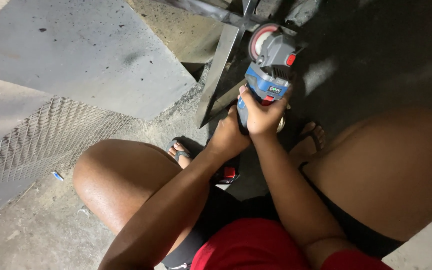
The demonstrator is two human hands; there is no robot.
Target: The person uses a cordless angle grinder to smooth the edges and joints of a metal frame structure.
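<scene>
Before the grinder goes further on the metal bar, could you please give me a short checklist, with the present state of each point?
1. Both hands on the grinder: ok. The right hand wraps the body; the left hand grips lower down.
2. Disc at the bar: ok, it sits at the bar's upper end.
3. Bar held firm: cannot tell, no clamp is visible.
4. Feet covered: not ok. The sandals leave toes bare close to the bar.
5. Legs covered: not ok, both knees are bare.
6. Gloves: not ok, both hands are bare.
</scene>
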